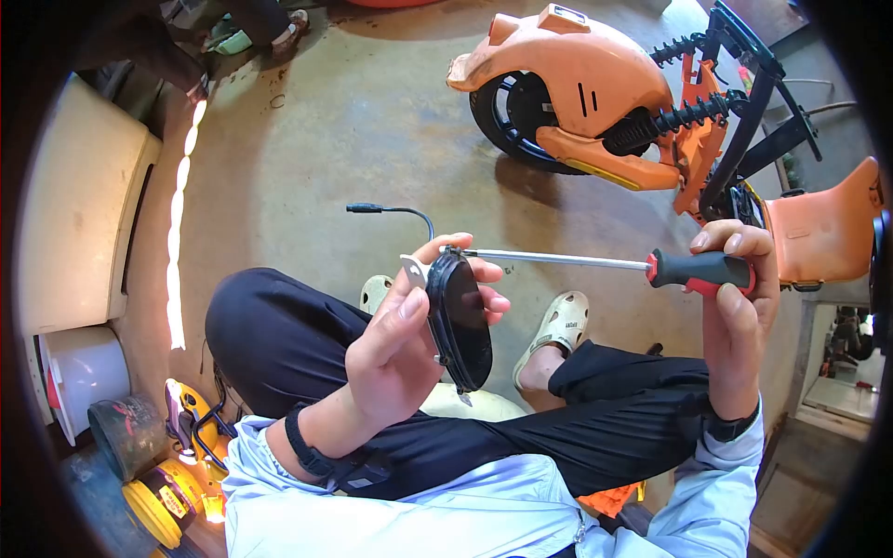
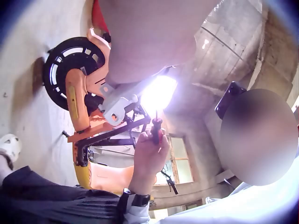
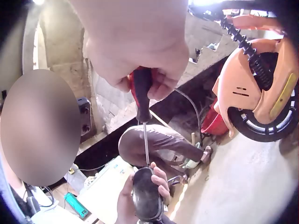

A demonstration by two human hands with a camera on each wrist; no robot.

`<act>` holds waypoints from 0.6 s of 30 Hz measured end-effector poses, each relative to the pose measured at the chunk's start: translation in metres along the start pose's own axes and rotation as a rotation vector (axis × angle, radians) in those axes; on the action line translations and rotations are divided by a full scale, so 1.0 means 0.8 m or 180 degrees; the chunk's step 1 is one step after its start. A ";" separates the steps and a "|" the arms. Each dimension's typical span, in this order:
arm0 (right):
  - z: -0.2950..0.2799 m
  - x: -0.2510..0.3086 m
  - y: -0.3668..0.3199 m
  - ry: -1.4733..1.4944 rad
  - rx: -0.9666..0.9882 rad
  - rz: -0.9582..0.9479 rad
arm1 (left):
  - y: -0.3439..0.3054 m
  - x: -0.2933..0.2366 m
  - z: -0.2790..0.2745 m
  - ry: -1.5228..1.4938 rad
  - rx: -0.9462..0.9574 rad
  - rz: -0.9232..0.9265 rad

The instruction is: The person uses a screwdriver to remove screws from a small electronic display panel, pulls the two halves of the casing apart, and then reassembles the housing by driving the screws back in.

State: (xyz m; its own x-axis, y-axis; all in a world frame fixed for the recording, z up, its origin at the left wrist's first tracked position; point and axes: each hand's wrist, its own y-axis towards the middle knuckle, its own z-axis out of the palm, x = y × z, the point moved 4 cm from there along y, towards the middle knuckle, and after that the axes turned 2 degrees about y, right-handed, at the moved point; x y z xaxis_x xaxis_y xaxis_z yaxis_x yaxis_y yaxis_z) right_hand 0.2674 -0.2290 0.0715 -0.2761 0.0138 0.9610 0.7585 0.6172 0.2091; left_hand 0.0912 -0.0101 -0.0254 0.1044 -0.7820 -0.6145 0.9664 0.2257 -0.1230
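Note:
My left hand point(image 1: 395, 363) holds up an oval black unit point(image 1: 462, 325) with a glossy face, thumb on one side and fingers behind. A metal bracket point(image 1: 415, 271) juts from its back. From behind the fingers runs a black cable point(image 1: 409, 212) ending in a connector. In my right hand point(image 1: 741, 312) is a screwdriver point(image 1: 699, 271) with a red and black handle, pinched between thumb and fingers. The shaft points level to the left, its tip at the unit's upper end. In the right wrist view the screwdriver point(image 3: 143, 98) points down to the unit point(image 3: 147, 193).
An orange two-wheeler point(image 1: 595, 84) with a black wheel and shock absorbers stands at the far right. At the left are a pale cabinet point(image 1: 84, 205), a dark bucket point(image 1: 130, 437) and a yellow tub point(image 1: 153, 507). Another person's legs point(image 3: 161, 142) show beyond.

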 end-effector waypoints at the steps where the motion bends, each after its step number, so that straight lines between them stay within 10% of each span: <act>1: 0.000 0.001 0.000 0.0011 -0.0038 -0.0026 | 0.000 0.000 -0.001 -0.0051 -0.0015 -0.0017; 15: -0.012 -0.013 0.005 0.0184 -0.0395 -0.0483 | -0.001 0.012 0.004 0.0000 0.0184 -0.0223; 18: 0.017 -0.025 0.003 0.0651 -0.0130 0.0186 | -0.003 0.022 0.007 0.0080 0.0311 -0.0305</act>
State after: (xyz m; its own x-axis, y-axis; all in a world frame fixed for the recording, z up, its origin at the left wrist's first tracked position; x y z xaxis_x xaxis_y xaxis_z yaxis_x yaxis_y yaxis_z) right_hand 0.2671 -0.2171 0.0502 -0.1086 -0.1140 0.9875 0.7942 0.5875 0.1552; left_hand 0.0920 -0.0276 -0.0312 0.0057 -0.7822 -0.6231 0.9901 0.0919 -0.1064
